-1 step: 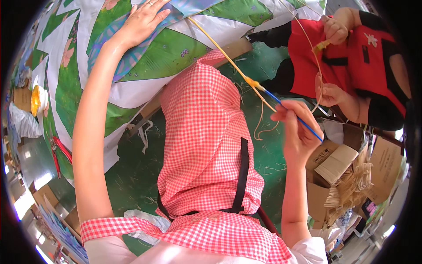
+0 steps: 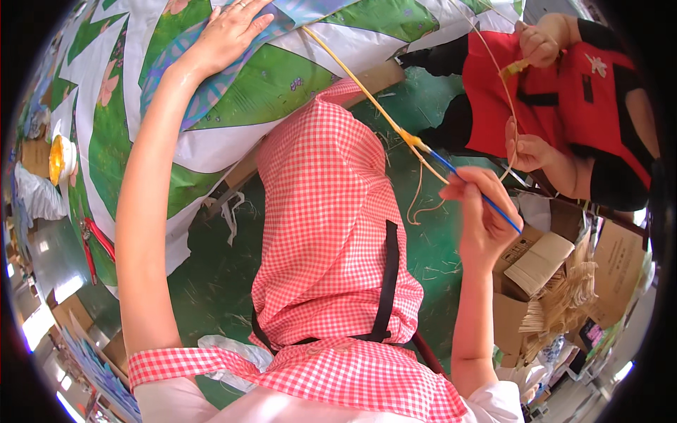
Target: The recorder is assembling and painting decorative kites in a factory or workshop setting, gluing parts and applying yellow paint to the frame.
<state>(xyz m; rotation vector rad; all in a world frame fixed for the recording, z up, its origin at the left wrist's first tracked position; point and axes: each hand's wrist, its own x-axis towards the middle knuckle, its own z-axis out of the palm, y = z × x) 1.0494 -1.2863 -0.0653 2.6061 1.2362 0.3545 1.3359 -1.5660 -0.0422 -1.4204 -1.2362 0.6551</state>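
My left hand [image 2: 229,41] lies flat, fingers stretched, on a blue patterned piece [image 2: 161,83] at the far side of the table. In my right hand [image 2: 488,215] is a slim brush with a blue handle [image 2: 505,217]. Its bristle end, coated yellow, touches a thin pale stick [image 2: 352,76] that slants from the blue piece down toward my right hand. Near the brush tip, yellowish, wet-looking stuff sits on the stick. A loose thin strand [image 2: 420,190] dangles below that spot. The stick's near end passes by my right fingers.
A green-and-white printed cloth [image 2: 261,92] covers the table. Red-handled pliers [image 2: 99,240] and a white tub with amber contents [image 2: 62,161] lie left. At right, a person in a red apron [image 2: 493,92] holds a brush and a bent thin stick. Cardboard boxes [image 2: 539,261] stand below.
My right hand and the brush have shifted slightly right and down, the brush tip sliding a little along the stick. My left hand stays put.
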